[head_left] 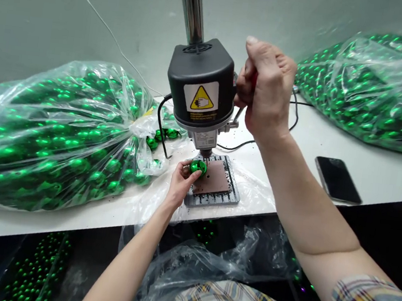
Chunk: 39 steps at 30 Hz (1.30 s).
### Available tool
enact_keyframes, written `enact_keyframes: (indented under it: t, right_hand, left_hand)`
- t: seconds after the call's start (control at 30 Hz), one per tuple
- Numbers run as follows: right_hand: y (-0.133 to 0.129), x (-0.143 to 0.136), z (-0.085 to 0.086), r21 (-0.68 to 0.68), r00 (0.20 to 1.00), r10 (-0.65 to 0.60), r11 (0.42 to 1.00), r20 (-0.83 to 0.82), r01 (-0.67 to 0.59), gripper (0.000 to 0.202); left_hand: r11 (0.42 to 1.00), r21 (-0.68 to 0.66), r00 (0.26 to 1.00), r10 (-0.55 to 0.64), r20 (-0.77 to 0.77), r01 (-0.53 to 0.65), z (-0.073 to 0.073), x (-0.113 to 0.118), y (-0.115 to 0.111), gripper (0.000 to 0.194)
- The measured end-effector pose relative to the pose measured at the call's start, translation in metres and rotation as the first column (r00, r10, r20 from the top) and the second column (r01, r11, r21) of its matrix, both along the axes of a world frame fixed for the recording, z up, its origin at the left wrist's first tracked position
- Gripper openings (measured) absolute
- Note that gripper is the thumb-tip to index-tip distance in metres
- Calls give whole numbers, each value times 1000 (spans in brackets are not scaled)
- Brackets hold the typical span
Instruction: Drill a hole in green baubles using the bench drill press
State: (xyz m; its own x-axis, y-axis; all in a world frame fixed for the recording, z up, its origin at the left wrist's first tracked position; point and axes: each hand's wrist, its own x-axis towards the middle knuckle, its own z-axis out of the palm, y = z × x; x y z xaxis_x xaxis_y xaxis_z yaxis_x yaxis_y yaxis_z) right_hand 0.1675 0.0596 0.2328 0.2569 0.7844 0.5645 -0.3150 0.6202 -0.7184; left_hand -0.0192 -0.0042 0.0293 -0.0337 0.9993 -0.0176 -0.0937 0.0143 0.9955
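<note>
A black drill press [200, 79] with a yellow warning label stands on the white table. My left hand [181, 181] pinches a shiny green ball [198, 167] between thumb and fingers, close beside the drill's tip. Under the ball lies a pinkish-brown board [215, 181] with a small dark hole, on the slotted metal base [232, 196]. Dark crumbs are scattered over the base. My right hand [268, 83] is raised at the machine's right side, its fingers wrapped round a red-ended lever handle, mostly hidden by the hand.
Clear plastic bags of green balls lie at the left [52, 137] and back right [377, 89]. A black phone [338, 179] rests near the right front edge. Loose green balls [152, 143] sit by the left bag. Clear plastic sheeting [202, 260] hangs below the table edge.
</note>
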Motion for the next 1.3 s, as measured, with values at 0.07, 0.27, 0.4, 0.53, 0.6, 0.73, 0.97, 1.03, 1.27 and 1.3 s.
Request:
enact_keyframes:
  t: [0.07,0.27,0.4,0.53,0.6,0.73,0.97,1.03,1.27,1.3]
  right_hand:
    - [1,0,1,-4,1000,7,1000,-6,-7,61]
    - [4,1,0,1,1000,27,1000,-8,-27,58]
    - [4,1,-2,29,1000,26,999,6,-26,59]
    - [4,2,-3,50,999,36,998,3,-37,58]
    - [4,3,-2,42,999,53,998,13,-53,58]
    - [-1,3,0,17,998,57,998,12,-58,59]
    - [-38,-4,-14,94,996,-92,991,11,90,61]
    - [-46,-5,-23,132,990,-140,982,3,138,58]
    - [-58,-2,-57,255,980,-200,948,14,190,62]
    - [-57,-1,-61,282,978,-205,940,25,190,62]
  left_hand:
    - [999,22,999,-26,-31,27,-2,3,3,64]
    - [996,69,990,-50,-130,59,-9,12,7,60]
    - [986,132,974,-76,-213,106,-17,15,5,57]
    - [967,232,927,-13,-376,107,-19,17,0,52]
    - [962,259,893,41,-449,86,-18,18,-2,49]
    - [958,277,864,82,-497,69,-13,19,-4,48]
    - [965,252,887,55,-459,70,-14,19,-2,51]
    - [964,260,883,71,-465,59,-15,19,-1,51]
    - [966,255,893,74,-445,47,-17,20,-1,50]
    - [966,256,892,77,-445,44,-17,20,-1,50]
